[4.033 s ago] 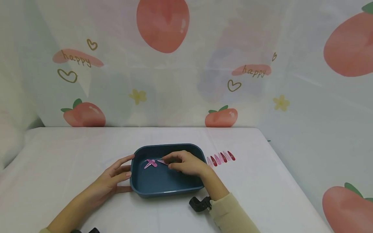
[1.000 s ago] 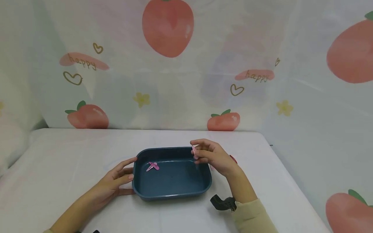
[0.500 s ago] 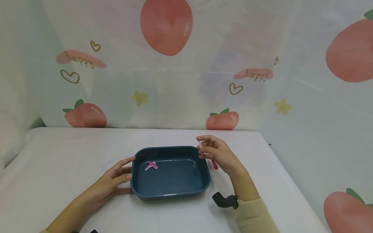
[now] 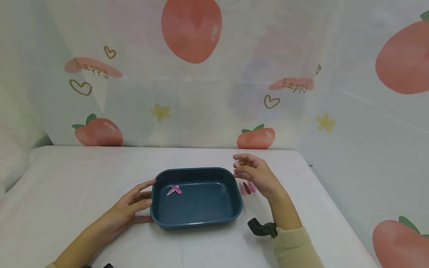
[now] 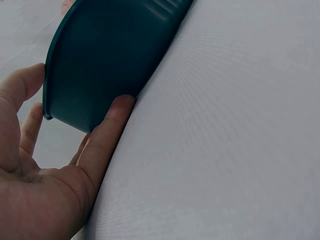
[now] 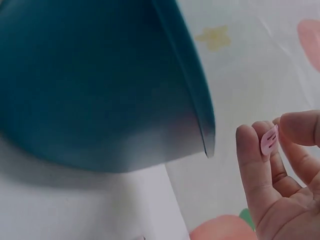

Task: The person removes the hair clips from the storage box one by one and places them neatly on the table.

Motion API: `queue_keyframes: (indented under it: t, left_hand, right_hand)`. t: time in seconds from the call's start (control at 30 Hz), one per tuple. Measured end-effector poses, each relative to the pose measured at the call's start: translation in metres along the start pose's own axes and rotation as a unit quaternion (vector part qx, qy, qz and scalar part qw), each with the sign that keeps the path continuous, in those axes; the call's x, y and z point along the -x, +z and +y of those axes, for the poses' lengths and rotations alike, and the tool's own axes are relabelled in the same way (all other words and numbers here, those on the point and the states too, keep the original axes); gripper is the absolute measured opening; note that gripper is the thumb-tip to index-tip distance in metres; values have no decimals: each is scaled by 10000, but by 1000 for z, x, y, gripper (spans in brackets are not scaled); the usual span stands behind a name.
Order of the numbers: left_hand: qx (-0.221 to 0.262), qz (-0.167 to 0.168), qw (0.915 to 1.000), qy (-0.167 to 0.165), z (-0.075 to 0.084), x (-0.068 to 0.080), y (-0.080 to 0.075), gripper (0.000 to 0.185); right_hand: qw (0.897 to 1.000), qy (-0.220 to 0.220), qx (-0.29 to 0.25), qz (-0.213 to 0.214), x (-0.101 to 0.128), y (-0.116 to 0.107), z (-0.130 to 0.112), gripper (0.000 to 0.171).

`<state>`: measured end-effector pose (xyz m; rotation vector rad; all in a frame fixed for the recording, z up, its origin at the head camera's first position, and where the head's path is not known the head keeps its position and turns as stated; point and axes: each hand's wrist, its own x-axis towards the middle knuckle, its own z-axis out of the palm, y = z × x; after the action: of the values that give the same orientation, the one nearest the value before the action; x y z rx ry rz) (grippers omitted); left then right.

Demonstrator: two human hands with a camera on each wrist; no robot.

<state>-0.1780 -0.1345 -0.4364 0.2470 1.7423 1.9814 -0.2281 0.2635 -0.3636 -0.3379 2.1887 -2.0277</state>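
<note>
Two pink snap hair clips [image 4: 174, 190] lie together, crossed, on the left part of the floor of a dark blue tray [image 4: 196, 226]. My left hand [image 4: 129, 208] touches the tray's left wall with outstretched fingers; in the left wrist view, fingertips rest against the rim and low on the wall. Above the tray's right edge, my right hand [image 4: 256, 173] pinches a pink hair clip [image 6: 270, 140] in its fingertips. Below that hand, pink and red hair clips [image 4: 247, 188] lie side by side on the table; the hand hides part of their row.
A white cloth covers the table [image 4: 87, 167]. Behind it hangs a curtain [image 4: 207, 111] printed with peaches, hearts and flowers. A black wrist camera [image 4: 262, 227] sits at my right cuff.
My right hand has lifted a pink hair clip out of the tray and moved right, past the rim and over the row. My left hand stays at the tray's left side.
</note>
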Motion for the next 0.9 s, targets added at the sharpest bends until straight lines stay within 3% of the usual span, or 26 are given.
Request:
queue_keyframes:
  t: [0.27,0.5,0.9]
  left_hand:
    - [98,52,9999,-57,-1,-1,-1,56]
    - [105,24,9999,-16,-2,-1,-2,56]
    - [-9,18,10000,13,-1,-1,-1,55]
  right_hand:
    - [9992,51,324,246,7,-2,-12,37]
    - [9979,49,470,435,1,-16,4,40]
    - [9955,126,535,772,3,-35,11,40]
